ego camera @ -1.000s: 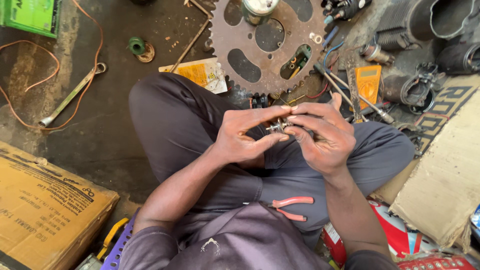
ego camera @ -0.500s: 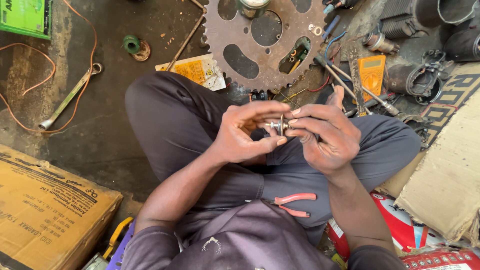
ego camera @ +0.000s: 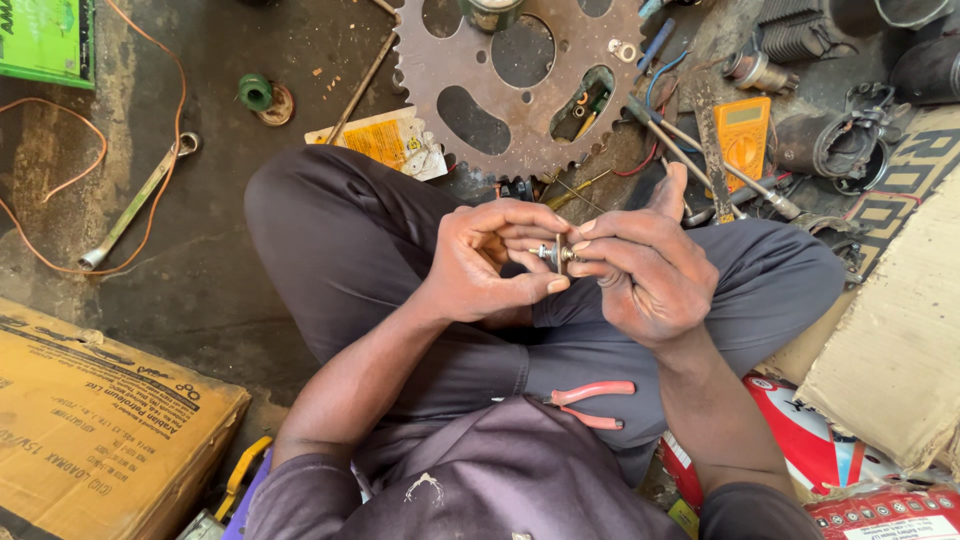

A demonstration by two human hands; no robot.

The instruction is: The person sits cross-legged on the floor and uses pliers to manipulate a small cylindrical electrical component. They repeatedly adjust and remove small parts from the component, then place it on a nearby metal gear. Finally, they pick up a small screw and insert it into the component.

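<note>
The left hand (ego camera: 480, 262) and right hand (ego camera: 645, 275) are both pinching a small metal bolt (ego camera: 553, 254) with a washer on it, fingertips closed around its ends above the lap. A big rusty sprocket (ego camera: 520, 100) is lying at twelve o'clock (on the floor), and red-handled pliers (ego camera: 590, 403) are resting at six o'clock.

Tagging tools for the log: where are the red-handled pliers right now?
In the head view, the red-handled pliers lie on the person's lap, just below the right hand and the left hand that pinch a small metal bolt.
</note>
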